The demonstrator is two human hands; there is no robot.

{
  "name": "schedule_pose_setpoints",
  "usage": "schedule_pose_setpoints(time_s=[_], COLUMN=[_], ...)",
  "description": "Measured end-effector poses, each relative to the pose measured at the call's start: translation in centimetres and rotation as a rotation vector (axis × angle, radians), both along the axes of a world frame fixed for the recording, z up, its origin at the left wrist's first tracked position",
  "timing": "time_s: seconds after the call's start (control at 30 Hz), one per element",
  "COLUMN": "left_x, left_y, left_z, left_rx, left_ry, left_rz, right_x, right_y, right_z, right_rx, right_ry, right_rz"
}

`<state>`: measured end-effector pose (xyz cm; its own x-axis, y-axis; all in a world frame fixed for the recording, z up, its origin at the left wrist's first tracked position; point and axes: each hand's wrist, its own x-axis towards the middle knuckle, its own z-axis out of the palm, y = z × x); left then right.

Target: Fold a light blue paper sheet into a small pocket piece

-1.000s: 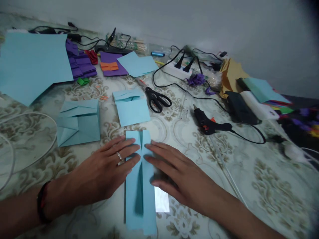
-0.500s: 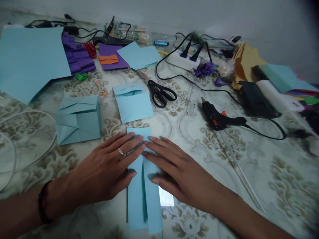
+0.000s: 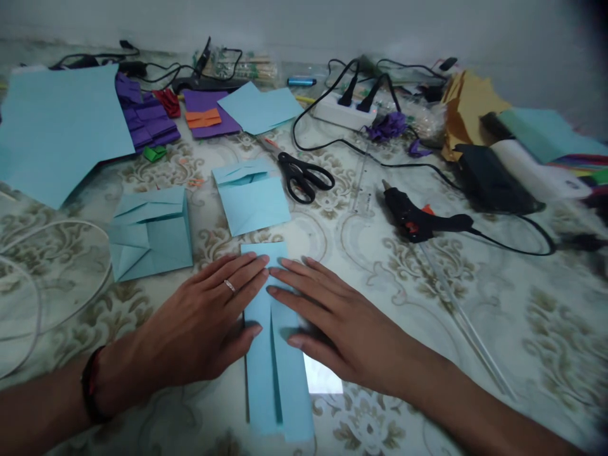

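A long light-blue sheet of paper [image 3: 291, 386] lies in front of me, both long sides folded inward so that their edges run along the middle with a narrow gap toward the near end. My left hand [image 3: 213, 316], with a ring and a dark bracelet, presses flat on its left half, fingers stretched out. On the right half rests my right hand [image 3: 327, 313], fingers outstretched, the fingertips of both hands nearly meeting at the centre fold. Beyond the sheet are a folded light-blue paper piece [image 3: 256, 206] and, farther left, another folded blue piece [image 3: 166, 247].
Black-handled scissors [image 3: 304, 177] lie behind the folded pieces. A black hot glue gun [image 3: 418, 218] sits at right with a clear glue stick [image 3: 463, 316] near it. At the back are a white power strip [image 3: 339, 114], purple crepe paper [image 3: 147, 117] and a large blue sheet [image 3: 66, 126].
Both hands stay flat on the folded sheet, their fingertips shifting only slightly. The whole view has moved a little.
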<state>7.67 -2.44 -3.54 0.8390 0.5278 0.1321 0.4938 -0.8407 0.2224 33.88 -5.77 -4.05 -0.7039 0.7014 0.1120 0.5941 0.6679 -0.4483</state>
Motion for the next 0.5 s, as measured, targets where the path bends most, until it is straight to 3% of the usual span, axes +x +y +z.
schedule_pose_setpoints(time_s=[0.5], left_x=[1.0], left_y=[-0.6], left_z=[0.3], left_rx=[0.009], left_ry=[0.020], left_rz=[0.054], right_x=[-0.3], right_y=[-0.4], right_z=[-0.3], right_rx=[0.037], right_ry=[0.023], right_rz=[-0.024])
